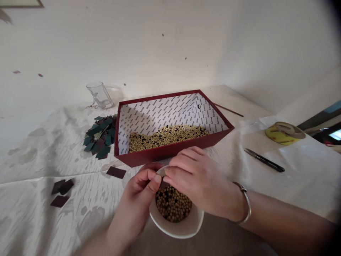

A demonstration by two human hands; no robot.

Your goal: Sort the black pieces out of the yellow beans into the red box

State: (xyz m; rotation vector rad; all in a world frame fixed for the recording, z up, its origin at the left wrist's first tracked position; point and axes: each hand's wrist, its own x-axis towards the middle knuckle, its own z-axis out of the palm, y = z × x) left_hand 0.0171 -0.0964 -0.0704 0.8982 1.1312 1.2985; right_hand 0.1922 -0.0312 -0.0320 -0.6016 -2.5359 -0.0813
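A white bowl [177,233], part filled with pale and black beads or seeds [173,206], sits low in the middle of the head view. At its far rim my left hand [140,195] is closed, thumb and index finger pinched together. My right hand [198,177] reaches over the bowl from the right with its fingers bent and pressed together. Between the fingertips of both hands, a bit of a small brown card [163,184] shows; the rest is hidden. Just beyond my hands stands a red box [160,153] holding more of the beads or seeds [165,138].
Left of the box lies a heap of dark green and brown cards [99,137], with loose brown cards [116,172] nearer me. A glass mug [99,95] stands behind. To the right are a black pen [265,160], a yellow round container [282,137] and a thin brown stick [229,109].
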